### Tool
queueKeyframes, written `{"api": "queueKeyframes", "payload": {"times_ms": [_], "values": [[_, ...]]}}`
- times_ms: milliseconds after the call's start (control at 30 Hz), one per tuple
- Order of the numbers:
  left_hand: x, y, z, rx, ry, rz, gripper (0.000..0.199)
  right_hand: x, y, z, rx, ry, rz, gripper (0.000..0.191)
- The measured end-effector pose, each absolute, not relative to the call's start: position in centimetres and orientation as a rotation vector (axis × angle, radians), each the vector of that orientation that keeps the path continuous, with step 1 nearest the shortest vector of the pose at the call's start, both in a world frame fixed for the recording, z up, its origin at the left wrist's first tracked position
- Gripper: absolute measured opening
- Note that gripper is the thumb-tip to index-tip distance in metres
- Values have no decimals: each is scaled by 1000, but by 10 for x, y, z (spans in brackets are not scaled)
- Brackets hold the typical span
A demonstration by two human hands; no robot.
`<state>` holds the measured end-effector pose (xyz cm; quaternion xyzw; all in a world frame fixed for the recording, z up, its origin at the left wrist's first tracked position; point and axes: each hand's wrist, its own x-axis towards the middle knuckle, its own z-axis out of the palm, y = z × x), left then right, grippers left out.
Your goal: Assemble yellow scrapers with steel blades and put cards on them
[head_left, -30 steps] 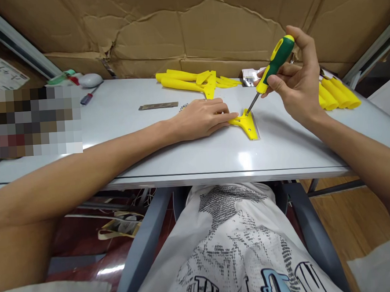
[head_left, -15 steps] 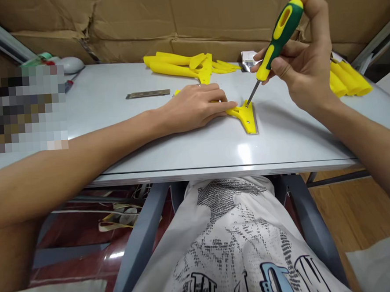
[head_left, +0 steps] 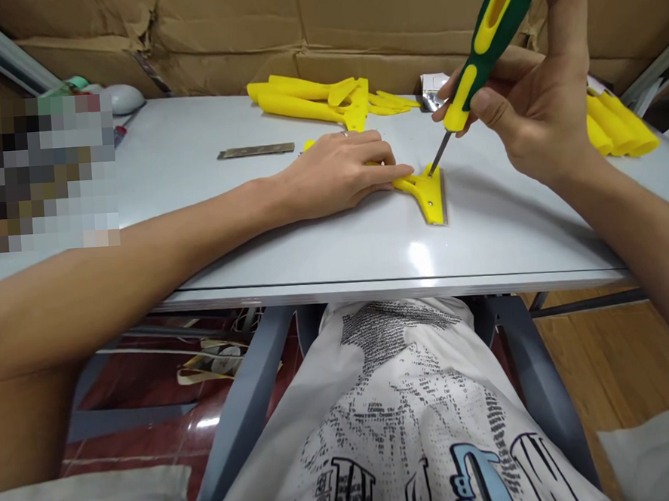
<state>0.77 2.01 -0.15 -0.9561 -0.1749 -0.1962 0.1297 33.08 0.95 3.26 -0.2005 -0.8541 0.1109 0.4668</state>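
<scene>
On the white tabletop lies a yellow scraper [head_left: 432,199] with a blade along its right edge and a screw showing in its head. My left hand [head_left: 344,173] is closed over its handle and presses it to the table, the index finger stretched toward the head. In my right hand [head_left: 546,109] is a green and yellow screwdriver [head_left: 481,52], tilted, its tip at the upper screw spot of the scraper head. The thumb and fingers pinch the lower grip, and one finger reaches up to the handle's end.
Several yellow scraper parts [head_left: 303,105] lie at the back by a cardboard sheet [head_left: 366,22]. A flat metal strip [head_left: 256,150] rests left of my hand. A small silver packet [head_left: 434,92] and more yellow handles [head_left: 621,123] are at the right. The table's front edge [head_left: 394,292] runs before my lap.
The view has shifted slightly. The screwdriver tip stays at the same spot on the scraper head, and my left hand keeps its hold.
</scene>
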Motion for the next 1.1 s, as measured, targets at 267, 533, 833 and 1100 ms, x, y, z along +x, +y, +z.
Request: {"api": "queueKeyframes", "payload": {"times_ms": [267,533,833,1100], "values": [[9,19,-3,-2797,-558,-579,56,320,9,22,-702,-1900,-161,92],[8,20,-2,-2824,-564,-601,54,312,7,15,-834,-1802,-218,87],[7,23,-1,-2783,-484,-591,54,317,27,15,-623,-1753,-153,85],[6,24,-2,-2831,-534,-626,49,311,21,9,-633,-1813,-30,92]]}}
